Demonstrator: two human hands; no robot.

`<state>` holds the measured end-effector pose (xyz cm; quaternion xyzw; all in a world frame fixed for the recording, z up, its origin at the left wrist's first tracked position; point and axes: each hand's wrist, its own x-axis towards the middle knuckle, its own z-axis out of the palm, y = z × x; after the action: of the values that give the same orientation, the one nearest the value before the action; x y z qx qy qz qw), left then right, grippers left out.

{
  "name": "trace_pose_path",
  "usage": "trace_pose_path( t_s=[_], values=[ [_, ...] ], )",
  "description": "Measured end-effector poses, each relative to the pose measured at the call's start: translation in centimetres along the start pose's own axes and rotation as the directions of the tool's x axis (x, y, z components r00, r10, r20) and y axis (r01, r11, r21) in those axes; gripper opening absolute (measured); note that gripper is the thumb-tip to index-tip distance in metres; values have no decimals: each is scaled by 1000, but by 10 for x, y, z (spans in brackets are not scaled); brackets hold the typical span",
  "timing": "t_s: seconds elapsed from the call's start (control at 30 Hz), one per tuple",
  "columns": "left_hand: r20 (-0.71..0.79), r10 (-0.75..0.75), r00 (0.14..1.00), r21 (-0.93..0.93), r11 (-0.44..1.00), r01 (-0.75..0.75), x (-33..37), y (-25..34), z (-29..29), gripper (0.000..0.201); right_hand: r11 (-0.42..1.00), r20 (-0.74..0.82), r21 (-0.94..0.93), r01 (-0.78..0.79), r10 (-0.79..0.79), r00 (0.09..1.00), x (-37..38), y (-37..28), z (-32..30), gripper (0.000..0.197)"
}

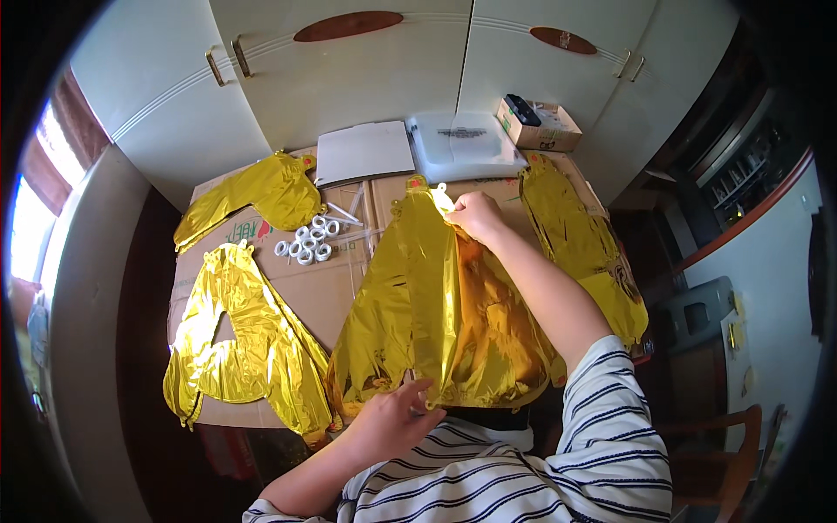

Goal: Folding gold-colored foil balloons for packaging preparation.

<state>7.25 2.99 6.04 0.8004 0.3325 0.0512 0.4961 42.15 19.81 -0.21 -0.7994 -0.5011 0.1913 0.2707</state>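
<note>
A large flat gold foil balloon [384, 305] lies in front of me, its near edge reaching the table's front. At its far end, my right hand [475, 216] is closed in a pinch on the foil beside a bright tab. My left hand [392, 424] is at the near edge, its thumb and fingers curled around the foil there. Creases run lengthwise between the hands, and the right part reflects orange. Another gold foil balloon [235, 370], with a hole in its middle, lies to the left, touching or nearly touching this one.
Further gold foil balloons lie at the back left [279, 187] and along the right [571, 231]. White ribbon rolls [305, 242] cluster near clear straws [349, 209]. At the back are a white board [366, 152], a clear plastic bag [462, 144] and a small box [545, 135]. Cardboard [301, 301] covers the table.
</note>
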Motion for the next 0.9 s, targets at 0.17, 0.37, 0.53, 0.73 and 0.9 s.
trace_pose_path(
  t_s=[0.17,0.37,0.53,0.73,0.9],
  values=[
    [-73,88,993,296,953,-63,9,10,-14,44,999,-1,-43,-4,4,1000,-5,1,1,27],
    [-181,464,867,589,757,-283,58,-20,-6,47,998,13,-57,14,-13,1000,-5,-5,-3,33],
    [-128,453,882,582,754,-303,65,-39,1,53,983,-166,-117,143,-161,973,-47,-12,-25,41],
    [-124,458,880,567,761,-316,67,-37,3,54,965,236,-111,236,-205,950,-199,-11,-114,30],
    [-132,448,884,543,779,-314,65,-36,0,54,810,174,-264,524,-494,852,-260,43,-89,48]
  ],
)
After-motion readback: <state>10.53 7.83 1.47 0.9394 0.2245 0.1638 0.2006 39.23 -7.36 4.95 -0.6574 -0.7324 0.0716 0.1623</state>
